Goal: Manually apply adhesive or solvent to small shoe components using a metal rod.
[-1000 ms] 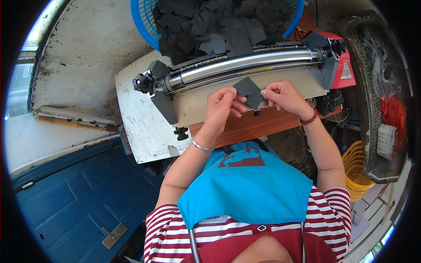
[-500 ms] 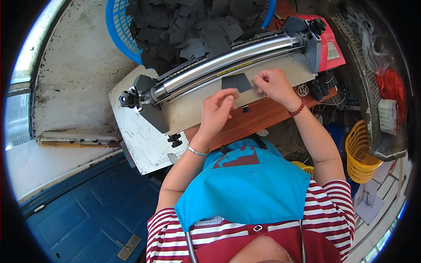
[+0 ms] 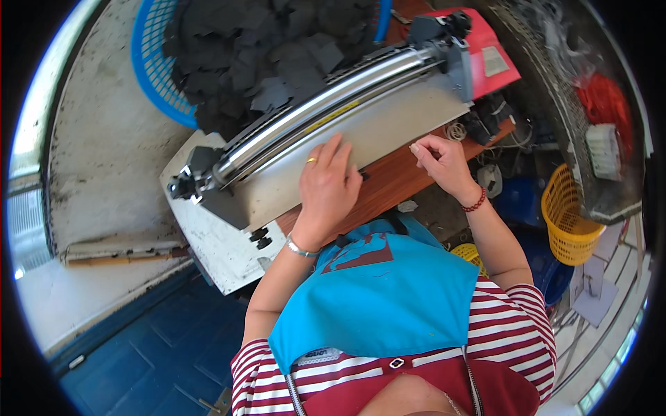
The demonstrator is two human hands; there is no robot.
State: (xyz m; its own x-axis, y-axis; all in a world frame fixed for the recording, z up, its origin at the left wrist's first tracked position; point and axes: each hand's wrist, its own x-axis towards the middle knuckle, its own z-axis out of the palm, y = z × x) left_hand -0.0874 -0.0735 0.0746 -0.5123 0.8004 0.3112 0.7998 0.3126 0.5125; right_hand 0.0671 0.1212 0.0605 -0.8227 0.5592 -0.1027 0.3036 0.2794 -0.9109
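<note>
My left hand (image 3: 326,184) lies over the pale metal feed plate (image 3: 409,111) of a roller machine, its fingers stretched out toward the shiny metal roller (image 3: 326,97). A ring is on one finger. No dark sheet shows on the plate, and whatever is under the left palm is hidden. To the right, my right hand (image 3: 444,165) hovers by the plate's near edge, above the brown wooden board (image 3: 388,186). Its thumb and index finger are pinched together; anything between them is too small to make out.
Behind the roller, a blue plastic basket (image 3: 149,69) holds many dark flat pieces (image 3: 257,55). A red-and-grey housing (image 3: 489,59) closes the machine's right end; a black knob (image 3: 184,186) sits at its left. A yellow basket (image 3: 572,232) and cables stand to the right.
The dark piece that lay on the plate between my hands is no longer visible. My left hand has spread its fingers and turned palm down over the plate. The whole view has shifted.
</note>
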